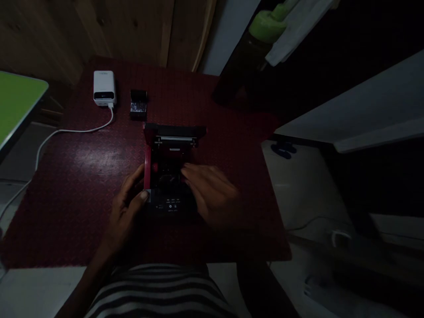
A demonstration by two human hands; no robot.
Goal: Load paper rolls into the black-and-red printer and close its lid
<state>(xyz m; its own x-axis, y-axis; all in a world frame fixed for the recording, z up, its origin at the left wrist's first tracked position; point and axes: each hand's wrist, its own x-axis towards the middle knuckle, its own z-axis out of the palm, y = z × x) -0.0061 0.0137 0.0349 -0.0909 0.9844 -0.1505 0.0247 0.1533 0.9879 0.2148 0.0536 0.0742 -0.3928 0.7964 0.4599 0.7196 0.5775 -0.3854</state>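
Observation:
A small black and red device, looking like a label printer (172, 201), stands on the dark red table with its lid (179, 131) raised. Its inner compartment is exposed but very dark. My left hand (127, 201) grips the device's left side, the thumb on the front corner of its top and the fingers along the outer wall. My right hand (212, 190) reaches over the right side, fingers held together and their tips inside the compartment. Whatever those fingertips hold, if anything, is hidden in shadow.
Behind the device lies a small black and shiny piece (138, 106). A white power bank (104, 87) with a white cable (76, 130) stands at the table's back left. A bottle with a green cap (266, 27) is at the back right. A green tabletop (20, 101) borders the left.

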